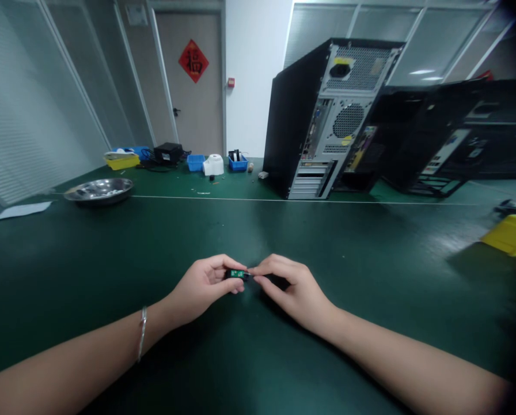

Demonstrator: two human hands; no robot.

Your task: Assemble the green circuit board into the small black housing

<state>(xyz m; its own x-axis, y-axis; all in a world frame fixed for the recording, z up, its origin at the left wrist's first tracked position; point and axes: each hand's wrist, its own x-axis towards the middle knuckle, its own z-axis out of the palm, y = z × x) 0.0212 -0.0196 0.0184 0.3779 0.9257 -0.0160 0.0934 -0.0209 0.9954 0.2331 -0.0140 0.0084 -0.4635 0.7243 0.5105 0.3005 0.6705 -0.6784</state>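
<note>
My left hand [210, 282] pinches a small black piece with a green circuit board [237, 274] between thumb and fingers, just above the green tabletop. From the right, my right hand [290, 285] holds a tiny silvery part [250, 274] at its fingertips, against the right end of the circuit board piece. Whether the two parts are joined I cannot tell; the fingers cover the meeting point. Both hands are closed, close together in the middle of the table.
A computer tower [299, 121] stands at the back, with more open cases to its right. A metal dish [100, 190] lies at the left. Small blue bins [238, 163] and a white plastic housing [213, 165] sit along the back; a yellow bin [512, 235] is at the right edge.
</note>
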